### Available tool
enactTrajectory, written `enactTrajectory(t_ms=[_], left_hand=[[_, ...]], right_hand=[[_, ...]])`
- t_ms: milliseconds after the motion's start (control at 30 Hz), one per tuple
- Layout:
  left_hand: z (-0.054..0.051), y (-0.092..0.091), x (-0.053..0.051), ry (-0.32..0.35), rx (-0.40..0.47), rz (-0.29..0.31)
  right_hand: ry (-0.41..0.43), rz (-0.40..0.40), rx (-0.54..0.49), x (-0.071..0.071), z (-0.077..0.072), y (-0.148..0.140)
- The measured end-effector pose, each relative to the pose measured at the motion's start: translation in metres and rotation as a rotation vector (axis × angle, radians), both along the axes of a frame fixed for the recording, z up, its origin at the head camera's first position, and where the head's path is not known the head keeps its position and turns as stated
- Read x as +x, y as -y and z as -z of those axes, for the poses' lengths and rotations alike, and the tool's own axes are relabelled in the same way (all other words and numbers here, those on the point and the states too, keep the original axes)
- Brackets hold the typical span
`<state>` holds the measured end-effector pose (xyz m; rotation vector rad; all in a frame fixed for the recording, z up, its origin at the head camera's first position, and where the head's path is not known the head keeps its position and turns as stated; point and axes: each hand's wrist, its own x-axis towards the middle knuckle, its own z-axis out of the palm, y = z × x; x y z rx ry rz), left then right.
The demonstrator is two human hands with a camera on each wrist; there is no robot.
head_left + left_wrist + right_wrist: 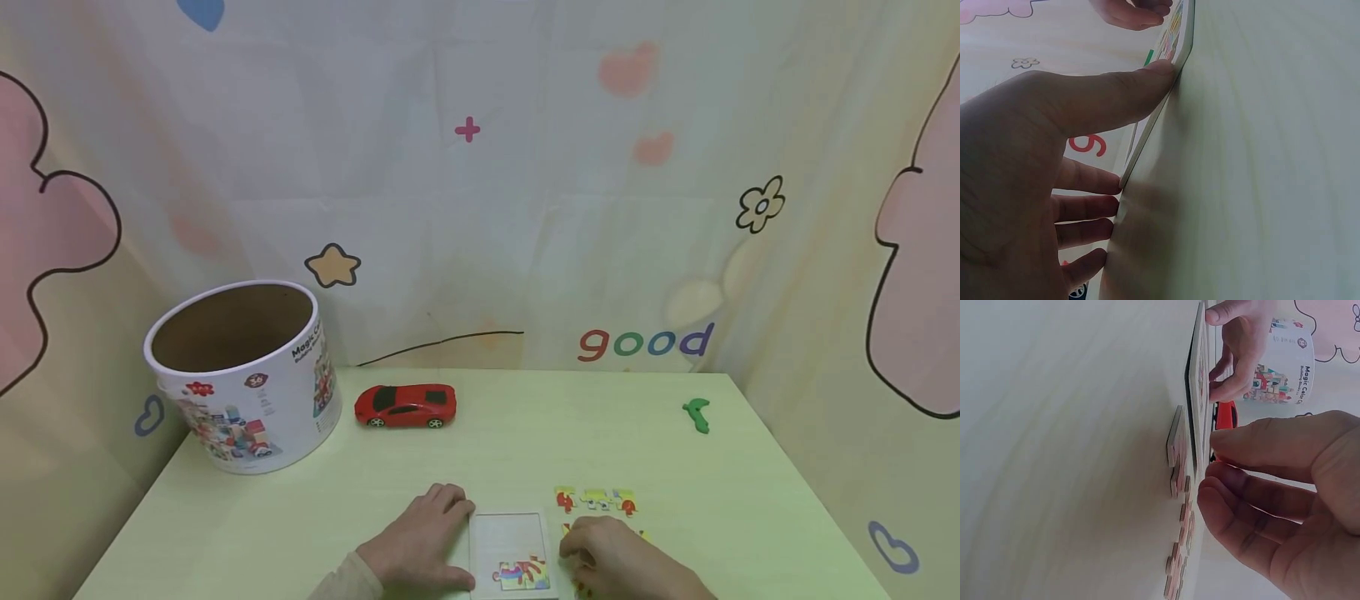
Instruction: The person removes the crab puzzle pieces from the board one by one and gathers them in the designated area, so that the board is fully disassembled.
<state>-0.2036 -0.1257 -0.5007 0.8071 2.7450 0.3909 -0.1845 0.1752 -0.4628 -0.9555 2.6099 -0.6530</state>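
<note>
A shallow white puzzle tray (507, 535) lies at the table's front, with several joined pieces (523, 573) in its lower right part. My left hand (422, 537) rests at the tray's left side. Its thumb touches the edge near the lower corner, and the index fingertip meets the upper corner, as the left wrist view shows. Right of the tray, my right hand (621, 560) hovers over loose puzzle pieces (597, 501), partly hiding them. In the right wrist view its thumb and bent fingers stand slightly apart, and I see nothing between them. More loose pieces (1177, 440) lie below that hand.
A large white toy bucket (247, 425) stands at the back left. Beside it sits a red toy car (406, 406). A small green object (697, 414) lies at the back right. A printed curtain (480, 250) hangs behind the table (540, 433).
</note>
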Motion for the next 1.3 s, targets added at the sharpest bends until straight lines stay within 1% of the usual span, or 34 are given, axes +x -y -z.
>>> enactTrajectory(t_ms=[67,133,233,300,467,600,833,967,1033,1167,1300], left_hand=[[0.0,0.0,0.0,-0.005,0.002,0.002],[0.0,0.0,0.0,-0.017,0.004,0.006],[0.0,0.0,0.0,-0.033,0.008,0.01],[0.0,0.001,0.0,-0.033,0.009,0.01],[0.0,0.001,0.0,-0.019,0.009,0.006],[0.0,0.0,0.0,-0.018,0.006,0.006],[-0.002,-0.001,0.001,-0.016,0.005,0.0],[-0.003,-0.001,0.001,-0.009,-0.002,-0.005],[-0.003,-0.001,0.001,-0.007,0.001,-0.006],[-0.002,0.0,0.001,-0.017,0.007,0.003],[-0.001,0.0,0.002,-0.023,0.011,0.007]], right_hand=[[0.0,0.009,-0.001,0.0,-0.001,0.002],[0.041,0.042,-0.004,-0.001,-0.002,0.005],[0.123,0.1,-0.015,-0.001,-0.003,0.009],[0.152,0.119,-0.022,-0.001,-0.004,0.011],[0.16,0.122,-0.024,-0.002,-0.004,0.017],[0.194,0.143,-0.024,-0.003,-0.005,0.023],[0.116,0.096,0.012,-0.003,-0.006,0.03],[0.142,0.11,0.024,-0.003,-0.008,0.033],[0.142,0.105,0.022,-0.003,-0.008,0.035],[0.084,0.067,0.015,-0.004,-0.008,0.037],[0.024,0.039,0.031,-0.006,-0.007,0.041]])
